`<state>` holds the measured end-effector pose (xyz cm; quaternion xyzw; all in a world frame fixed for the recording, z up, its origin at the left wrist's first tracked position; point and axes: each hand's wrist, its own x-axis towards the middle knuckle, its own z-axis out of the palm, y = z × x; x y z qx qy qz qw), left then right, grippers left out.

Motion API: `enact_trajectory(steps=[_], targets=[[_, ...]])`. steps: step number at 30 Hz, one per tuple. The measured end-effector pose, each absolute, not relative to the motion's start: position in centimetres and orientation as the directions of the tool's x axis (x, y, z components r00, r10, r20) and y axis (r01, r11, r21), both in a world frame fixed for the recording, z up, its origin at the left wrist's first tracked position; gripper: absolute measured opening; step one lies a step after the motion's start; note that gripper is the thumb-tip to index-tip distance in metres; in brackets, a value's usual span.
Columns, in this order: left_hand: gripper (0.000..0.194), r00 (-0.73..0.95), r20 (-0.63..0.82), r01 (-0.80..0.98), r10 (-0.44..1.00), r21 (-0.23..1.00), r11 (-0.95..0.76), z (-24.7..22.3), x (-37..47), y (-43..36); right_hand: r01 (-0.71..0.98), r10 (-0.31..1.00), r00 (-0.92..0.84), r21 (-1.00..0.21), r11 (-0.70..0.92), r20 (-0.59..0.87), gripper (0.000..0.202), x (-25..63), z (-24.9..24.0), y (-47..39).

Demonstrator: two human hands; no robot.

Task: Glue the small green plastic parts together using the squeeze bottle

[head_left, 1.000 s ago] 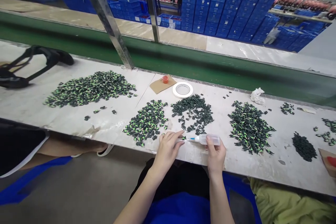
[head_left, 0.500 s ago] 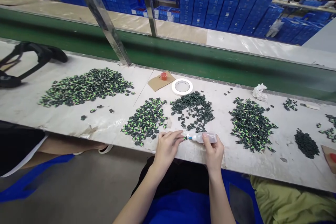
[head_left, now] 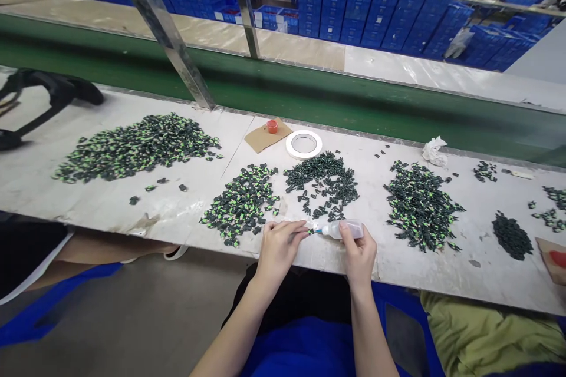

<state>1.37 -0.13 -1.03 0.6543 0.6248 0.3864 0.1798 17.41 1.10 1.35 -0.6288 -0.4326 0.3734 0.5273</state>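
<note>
My left hand (head_left: 282, 242) pinches a small dark green part (head_left: 311, 231) with a bright green patch between its fingertips, near the table's front edge. In my right hand (head_left: 360, 251) is a translucent squeeze bottle (head_left: 344, 229), lying almost level, its blue tip touching or very close to the part. Left of my hands lies a heap of black and bright green parts (head_left: 243, 203). Just beyond them is a loose heap of small dark green pieces (head_left: 326, 179). To the right sits another black and green heap (head_left: 420, 206).
A white tape roll (head_left: 303, 144) and a red cup (head_left: 272, 126) on cardboard (head_left: 260, 138) stand behind the heaps. A large heap (head_left: 141, 147) lies left, crumpled tissue (head_left: 435, 151) right. Metal posts rise at the table's back. A person's leg (head_left: 110, 242) shows at left.
The view has shifted slightly, so the table's things appear a little further left and up. Both hands keep nearly the same pose and hold the same things.
</note>
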Motion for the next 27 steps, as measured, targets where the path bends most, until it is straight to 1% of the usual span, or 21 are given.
enact_trajectory(steps=[5,11,16,20,27], targets=[[0.016,-0.082,0.276,0.680,0.958,0.718,-0.148,-1.05,1.43,-0.12,0.157,0.938,0.346,-0.985,-0.074,-0.015,0.035,17.45,1.25,1.07],[0.012,-0.088,0.252,0.682,0.964,0.720,-0.126,-0.92,1.41,-0.15,0.162,0.940,0.340,-0.984,-0.079,-0.020,0.035,17.49,1.05,0.96],[0.012,-0.085,0.244,0.680,0.966,0.723,-0.122,-0.95,1.41,-0.14,0.159,0.939,0.344,-0.984,-0.076,-0.017,0.035,17.55,0.88,0.93],[0.013,-0.091,0.244,0.682,0.966,0.722,-0.118,-0.87,1.40,-0.11,0.137,0.934,0.357,-0.988,-0.073,-0.019,0.036,17.62,0.85,0.93],[0.012,-0.073,0.248,0.692,0.966,0.710,-0.130,-0.53,1.33,-0.09,0.117,0.944,0.328,-0.991,-0.068,-0.026,0.037,17.53,1.06,0.96]])
